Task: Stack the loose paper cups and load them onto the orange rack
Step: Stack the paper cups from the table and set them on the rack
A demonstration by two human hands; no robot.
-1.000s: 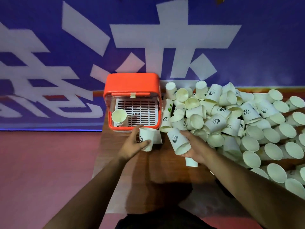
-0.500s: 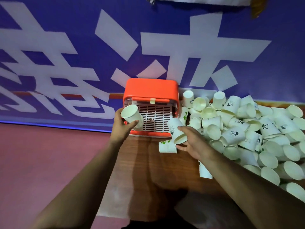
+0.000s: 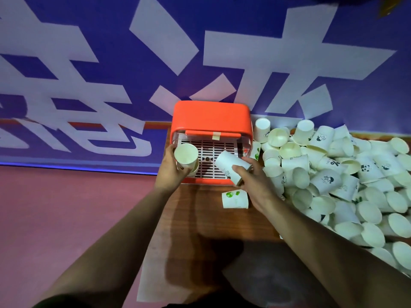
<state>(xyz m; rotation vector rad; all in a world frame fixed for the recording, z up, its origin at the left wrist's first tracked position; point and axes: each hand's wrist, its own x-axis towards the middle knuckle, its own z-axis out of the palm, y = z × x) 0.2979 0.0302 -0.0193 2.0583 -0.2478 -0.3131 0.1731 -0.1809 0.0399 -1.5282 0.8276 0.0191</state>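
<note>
Our left grip [image 3: 170,172] holds upright cup [image 3: 186,154] at orange rack [image 3: 211,115] front-left. Right grip [image 3: 252,182] holds tilted cup [image 3: 230,166] just right of it, base aimed at its mouth; we judge nesting next.

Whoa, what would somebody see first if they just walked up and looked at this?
The huge heap of white paper cups covering the table's right side jumps out first. Next comes the bright orange rack against the blue wall, where the left hand holds an upright cup and the right hand holds a tilted cup at its white grid.
</note>
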